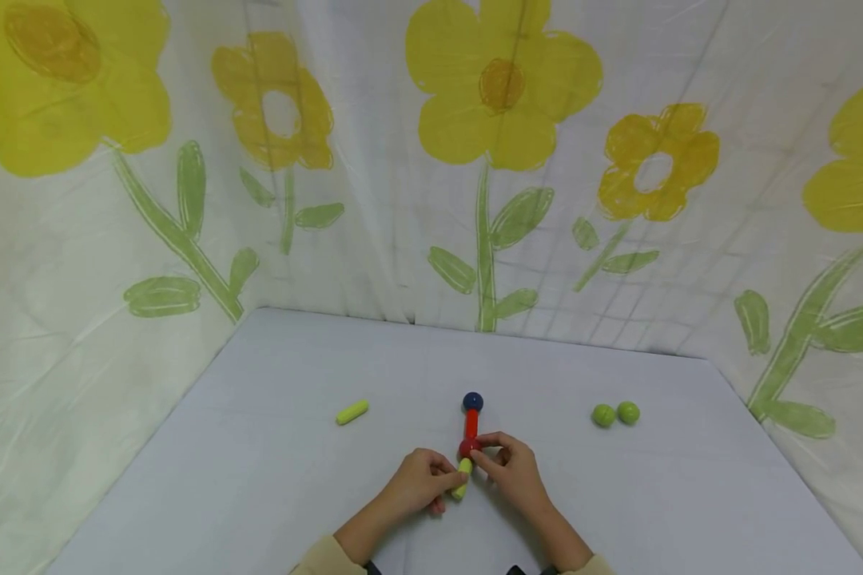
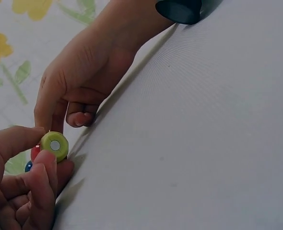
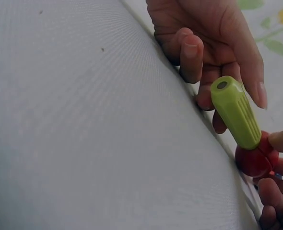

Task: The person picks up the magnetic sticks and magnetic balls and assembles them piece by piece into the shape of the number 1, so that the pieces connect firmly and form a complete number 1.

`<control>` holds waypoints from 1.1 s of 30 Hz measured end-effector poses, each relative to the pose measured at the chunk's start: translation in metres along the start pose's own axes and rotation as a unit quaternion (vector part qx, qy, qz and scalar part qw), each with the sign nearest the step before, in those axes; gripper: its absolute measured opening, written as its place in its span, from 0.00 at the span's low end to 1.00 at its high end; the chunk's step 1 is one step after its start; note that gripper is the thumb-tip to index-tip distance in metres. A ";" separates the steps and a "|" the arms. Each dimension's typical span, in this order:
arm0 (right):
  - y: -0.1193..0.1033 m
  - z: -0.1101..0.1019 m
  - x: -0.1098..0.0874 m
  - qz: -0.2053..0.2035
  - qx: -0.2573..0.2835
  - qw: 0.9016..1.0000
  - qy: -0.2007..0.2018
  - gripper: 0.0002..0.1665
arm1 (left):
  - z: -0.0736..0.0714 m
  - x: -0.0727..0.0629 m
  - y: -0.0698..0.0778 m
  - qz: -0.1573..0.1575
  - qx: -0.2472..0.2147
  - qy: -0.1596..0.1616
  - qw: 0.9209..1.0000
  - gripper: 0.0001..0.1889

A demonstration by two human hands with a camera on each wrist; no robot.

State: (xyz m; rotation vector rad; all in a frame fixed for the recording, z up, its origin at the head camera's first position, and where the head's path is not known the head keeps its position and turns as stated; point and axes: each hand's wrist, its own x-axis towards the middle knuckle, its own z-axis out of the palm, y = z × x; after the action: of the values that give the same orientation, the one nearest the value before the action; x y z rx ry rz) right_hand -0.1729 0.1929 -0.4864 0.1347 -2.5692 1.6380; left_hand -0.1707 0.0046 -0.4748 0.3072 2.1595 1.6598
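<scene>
My left hand (image 1: 415,483) pinches a yellow-green magnetic rod (image 3: 237,115) between thumb and fingers. One end of that rod meets a red ball (image 1: 469,448), which my right hand (image 1: 515,473) holds between thumb and forefinger. Beyond the ball, a red rod (image 1: 471,423) runs away from me to a dark blue ball (image 1: 473,402), so the pieces form one chain. The right wrist view shows a round grey tip on the free end of the yellow-green rod. In the left wrist view, fingers mostly cover the red ball (image 2: 35,153).
Another yellow-green rod (image 1: 351,412) lies to the left on the white table (image 1: 259,479). Two green balls (image 1: 604,415) sit side by side at the right. A flower-printed curtain (image 1: 374,239) hangs behind the table's far edge and along its sides.
</scene>
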 end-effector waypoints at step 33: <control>-0.005 0.000 -0.002 0.000 0.013 1.000 0.010 0.13 | 0.009 0.005 0.000 0.010 -0.027 -0.011 1.000 0.11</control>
State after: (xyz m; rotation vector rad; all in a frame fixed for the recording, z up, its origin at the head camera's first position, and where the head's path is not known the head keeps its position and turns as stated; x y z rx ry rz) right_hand -0.1699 0.1904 -0.4821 0.1184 -2.5340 1.6641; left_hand -0.1710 0.0140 -0.4777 0.3309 2.0998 1.7142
